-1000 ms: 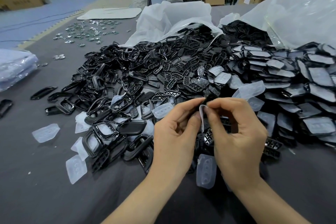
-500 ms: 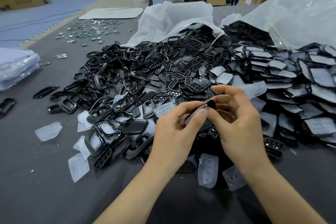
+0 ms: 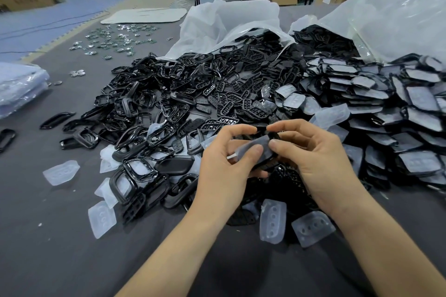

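The left hand (image 3: 224, 169) curls round a black shell (image 3: 264, 165) from below, thumb on the clear pad (image 3: 255, 146) laid over it, and the right hand (image 3: 323, 164) pinches the pad's other end (so both hands are gripping, neither free). The pair hangs between them, above the near edge of the heap of black parts (image 3: 193, 94) on the worktop (image 3: 60, 236), long axis running across from left thumb up to right fingertips; pressing the pad home would likely follow that line.
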The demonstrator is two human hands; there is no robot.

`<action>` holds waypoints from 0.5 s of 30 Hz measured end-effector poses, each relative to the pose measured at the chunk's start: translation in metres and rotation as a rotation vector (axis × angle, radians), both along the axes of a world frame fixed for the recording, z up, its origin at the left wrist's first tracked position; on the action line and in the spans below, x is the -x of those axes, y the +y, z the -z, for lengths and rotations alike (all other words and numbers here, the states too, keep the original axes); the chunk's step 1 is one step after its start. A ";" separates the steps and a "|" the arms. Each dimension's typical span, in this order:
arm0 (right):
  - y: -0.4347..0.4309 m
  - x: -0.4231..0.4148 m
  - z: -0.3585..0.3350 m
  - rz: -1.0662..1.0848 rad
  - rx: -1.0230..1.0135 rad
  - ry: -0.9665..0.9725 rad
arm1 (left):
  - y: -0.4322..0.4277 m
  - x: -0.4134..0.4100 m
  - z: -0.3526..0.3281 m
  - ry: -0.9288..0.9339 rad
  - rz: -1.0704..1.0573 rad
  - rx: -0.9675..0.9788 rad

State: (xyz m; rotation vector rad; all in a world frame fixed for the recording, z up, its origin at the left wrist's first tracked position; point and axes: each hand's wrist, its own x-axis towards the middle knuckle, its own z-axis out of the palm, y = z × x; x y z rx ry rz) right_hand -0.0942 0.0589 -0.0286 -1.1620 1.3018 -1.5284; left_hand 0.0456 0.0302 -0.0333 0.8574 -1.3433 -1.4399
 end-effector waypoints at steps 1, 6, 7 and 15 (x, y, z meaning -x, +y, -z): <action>0.000 0.000 0.000 -0.002 -0.003 -0.018 | 0.000 0.000 0.000 0.007 0.003 -0.004; 0.000 0.001 0.000 -0.038 -0.003 -0.054 | -0.002 -0.001 0.001 0.011 0.040 0.005; 0.000 0.001 0.000 -0.048 0.001 -0.043 | -0.002 -0.001 0.001 0.010 0.051 0.012; 0.000 0.002 -0.002 -0.039 0.007 0.041 | 0.000 -0.001 -0.001 -0.011 0.060 0.044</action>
